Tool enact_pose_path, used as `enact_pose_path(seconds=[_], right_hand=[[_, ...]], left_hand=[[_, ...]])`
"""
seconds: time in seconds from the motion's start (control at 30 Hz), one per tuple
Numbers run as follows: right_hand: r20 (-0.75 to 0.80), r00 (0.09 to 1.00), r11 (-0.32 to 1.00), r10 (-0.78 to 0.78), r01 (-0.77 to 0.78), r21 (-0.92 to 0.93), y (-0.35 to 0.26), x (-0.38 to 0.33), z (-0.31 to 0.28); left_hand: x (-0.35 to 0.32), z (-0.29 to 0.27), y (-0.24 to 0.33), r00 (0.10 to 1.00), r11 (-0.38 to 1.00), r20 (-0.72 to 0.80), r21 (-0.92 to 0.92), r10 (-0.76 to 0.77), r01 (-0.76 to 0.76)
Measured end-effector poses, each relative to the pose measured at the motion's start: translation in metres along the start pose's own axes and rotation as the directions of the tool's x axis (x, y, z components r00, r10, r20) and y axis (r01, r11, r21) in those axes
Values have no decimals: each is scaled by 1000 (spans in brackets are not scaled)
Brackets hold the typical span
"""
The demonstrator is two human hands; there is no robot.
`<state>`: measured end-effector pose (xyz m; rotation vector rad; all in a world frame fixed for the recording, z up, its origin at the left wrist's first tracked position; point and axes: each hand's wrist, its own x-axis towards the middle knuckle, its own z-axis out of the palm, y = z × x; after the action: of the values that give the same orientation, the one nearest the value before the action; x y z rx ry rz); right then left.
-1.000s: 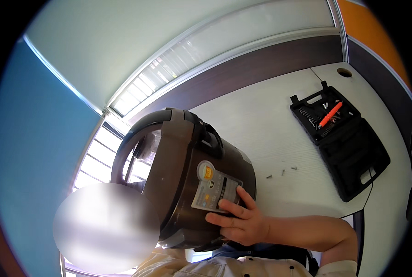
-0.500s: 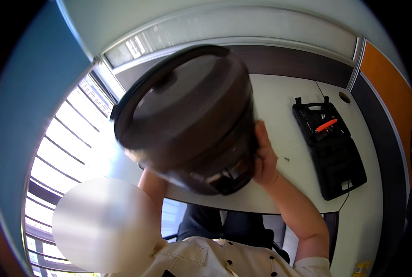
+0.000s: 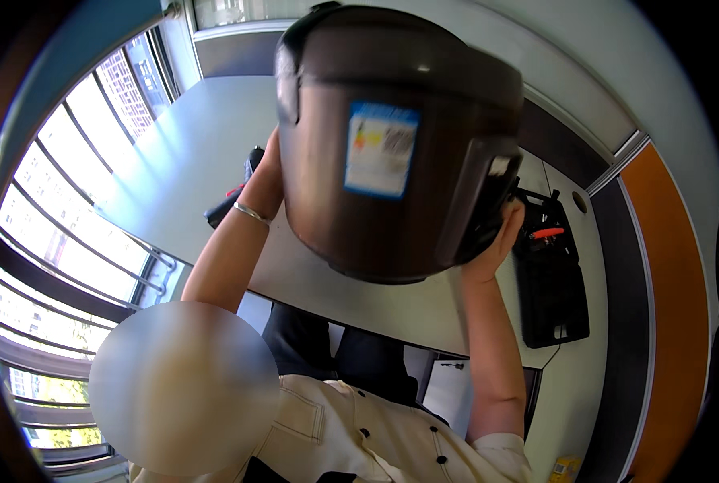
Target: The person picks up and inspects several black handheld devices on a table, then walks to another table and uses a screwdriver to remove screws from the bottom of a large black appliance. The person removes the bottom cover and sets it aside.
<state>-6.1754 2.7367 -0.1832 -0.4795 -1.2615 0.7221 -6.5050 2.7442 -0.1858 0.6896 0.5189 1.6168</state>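
Observation:
A dark brown rice cooker (image 3: 319,185) is held up above the desk, its body upright or nearly so. A blue-edged label (image 3: 381,151) faces me on its side, and a dark panel (image 3: 476,197) shows at its right. My right hand (image 3: 496,241) presses against the cooker's lower right side, fingers along the panel. On the other side my left hand (image 3: 274,165) supports it, with its fingers hidden behind the body. A bracelet circles that wrist.
An open black tool case (image 3: 554,282) with a red-orange tool (image 3: 548,233) lies at the desk's right. Behind my left forearm is a black and red object (image 3: 234,191), partly hidden. A pale desk (image 3: 182,153) spans below, with a barred window (image 3: 61,217) left and a low partition at the back.
The rice cooker has been turned, so its labelled side now faces me instead of its lid. It sits further up and right in view. Both hands still hold it.

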Motion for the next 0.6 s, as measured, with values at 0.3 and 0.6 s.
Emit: enact_pose_path(seconds=[0.3, 0.6], right_hand=[[-31, 958, 934, 286, -271, 232, -32, 39, 6], [-67, 893, 892, 445, -435, 124, -53, 68, 8]], left_hand=[[-20, 53, 19, 964, 986, 256, -127, -76, 111], [-18, 56, 16, 969, 968, 167, -147, -180, 205]])
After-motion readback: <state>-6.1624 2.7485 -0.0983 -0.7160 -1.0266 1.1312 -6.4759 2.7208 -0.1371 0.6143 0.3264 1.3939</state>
